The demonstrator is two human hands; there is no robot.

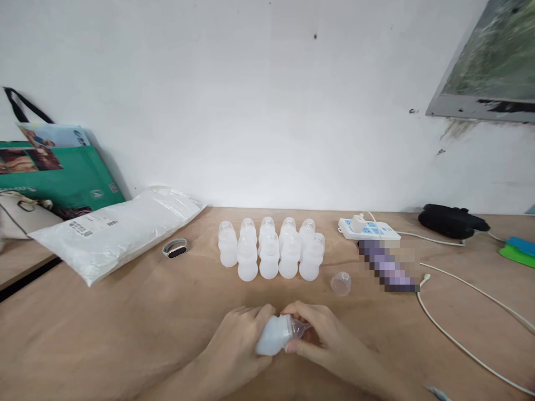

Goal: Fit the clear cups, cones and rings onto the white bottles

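A small milky-white baby bottle (272, 336) lies tilted on its side between my hands, its clear nipple (300, 328) pointing right. My left hand (246, 337) is wrapped around the bottle's body. With thumb and fingers, my right hand (317, 337) grips the collar at the base of the nipple. A clear dome cap (341, 284) rests on the table just beyond my right hand. Behind it to the left, several similar bottles (269, 262) with clear caps stand upright in two rows.
On the left are a white plastic parcel (121, 231), a wristband (175, 248) and a green bag (62, 178). To the right lie a power strip (387, 233), a blurred-out purple object (387, 267), a white cable (443, 328) and a black case (451, 221). A white wall (267, 111) rises behind the table.
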